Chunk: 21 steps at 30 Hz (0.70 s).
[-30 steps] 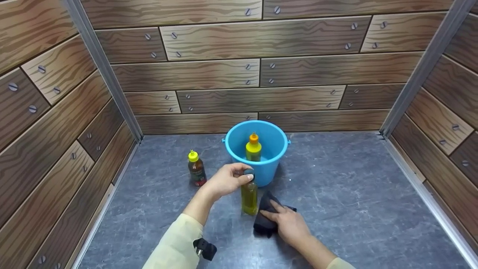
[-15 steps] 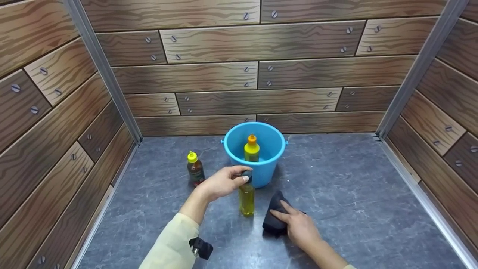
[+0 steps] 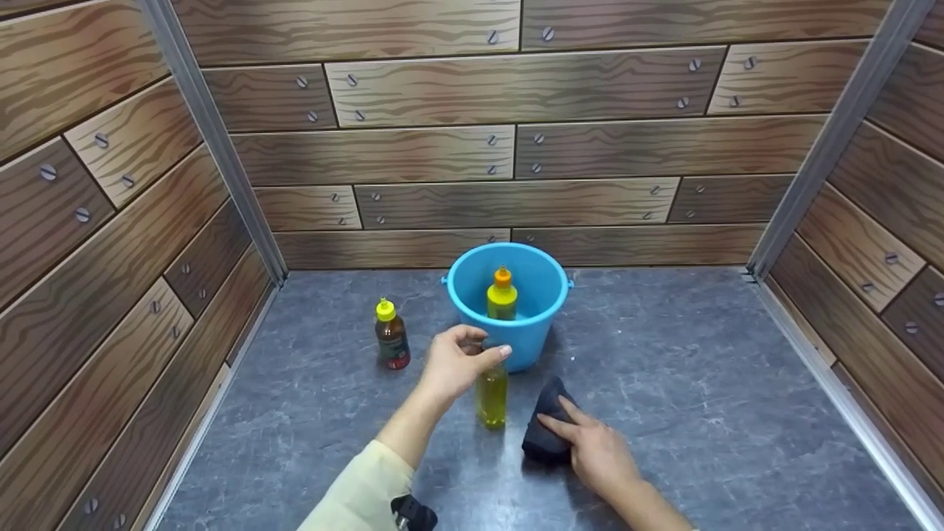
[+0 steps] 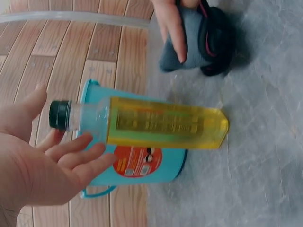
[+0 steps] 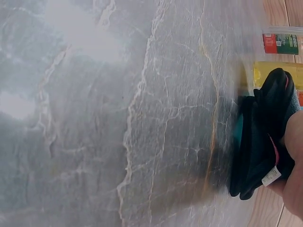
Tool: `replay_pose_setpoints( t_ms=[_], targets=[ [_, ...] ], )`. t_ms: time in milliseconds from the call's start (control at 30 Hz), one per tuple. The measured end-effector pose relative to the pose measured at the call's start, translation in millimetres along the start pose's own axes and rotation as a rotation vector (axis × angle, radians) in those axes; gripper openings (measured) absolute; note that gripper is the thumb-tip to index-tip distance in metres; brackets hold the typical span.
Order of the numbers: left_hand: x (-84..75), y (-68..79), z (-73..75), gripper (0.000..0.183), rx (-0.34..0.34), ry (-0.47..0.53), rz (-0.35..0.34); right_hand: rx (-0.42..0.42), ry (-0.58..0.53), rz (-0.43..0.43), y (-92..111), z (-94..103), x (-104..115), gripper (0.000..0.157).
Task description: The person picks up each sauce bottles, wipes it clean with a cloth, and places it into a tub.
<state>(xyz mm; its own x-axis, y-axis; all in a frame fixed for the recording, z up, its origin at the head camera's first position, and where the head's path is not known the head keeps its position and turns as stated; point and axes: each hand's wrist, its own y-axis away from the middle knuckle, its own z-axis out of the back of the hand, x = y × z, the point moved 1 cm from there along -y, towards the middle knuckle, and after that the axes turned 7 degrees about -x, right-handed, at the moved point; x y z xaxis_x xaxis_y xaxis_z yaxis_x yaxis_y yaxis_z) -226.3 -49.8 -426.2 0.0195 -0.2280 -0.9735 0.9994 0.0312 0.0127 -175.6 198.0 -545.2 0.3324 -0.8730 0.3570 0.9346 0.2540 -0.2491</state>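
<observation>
On the grey, pale-veined surface [image 3: 700, 383], close before a blue bucket [image 3: 527, 343], I see a clear bottle [image 4: 165, 124] upright: flat-sided, yellow liquid, dark green cap [image 4: 59, 114]. Left hand [image 4: 52, 165] about the neck and cap, thumb well apart, fingers loosely spread; contact I can't tell. Right hand [image 3: 601, 457] grips a soft bundle [image 3: 547, 428] beside it, black with a fuzzy grey face, pink edging, white tag [image 5: 271, 176]; two fingers spread in a V, the rest part hidden. Bucket smooth, round-rimmed; inside, a yellow bottle [image 3: 502, 299] with an orange nozzle [image 3: 502, 277]. Left of the bucket, a brown bottle [image 3: 392, 343], rounded, yellow-capped. Behind, walls [image 3: 428, 151] patterned as wood-grain planks with slotted screw heads [image 3: 548, 34].
</observation>
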Motion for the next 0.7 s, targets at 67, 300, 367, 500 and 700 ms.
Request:
replay_pose_setpoints(
  t_ms=[67,300,367,500,700],
  targets=[
    [-0.4,0.3,-4.1,0.037,-0.054,-0.014,0.005,0.005,-0.007,-0.004,0,-0.3,0,0.064],
    [3.2,-2.3,-6.0,0.025,-0.075,-0.021,-0.035,-0.012,-0.013,0.004,2,-0.7,-1,0.065],
    [2.9,-3.5,-3.5,0.024,-0.027,-0.006,-0.039,-0.039,-0.010,0.016,2,0.0,-1,0.065],
    [1.3,-7.0,3.0,0.025,0.082,-0.003,-0.045,-0.073,-0.009,0.033,2,1.9,0,0.066],
    [-1.4,-15.3,11.5,0.032,0.215,-0.035,-0.032,-0.119,-0.022,0.055,1,5.1,5,0.069]
  ],
)
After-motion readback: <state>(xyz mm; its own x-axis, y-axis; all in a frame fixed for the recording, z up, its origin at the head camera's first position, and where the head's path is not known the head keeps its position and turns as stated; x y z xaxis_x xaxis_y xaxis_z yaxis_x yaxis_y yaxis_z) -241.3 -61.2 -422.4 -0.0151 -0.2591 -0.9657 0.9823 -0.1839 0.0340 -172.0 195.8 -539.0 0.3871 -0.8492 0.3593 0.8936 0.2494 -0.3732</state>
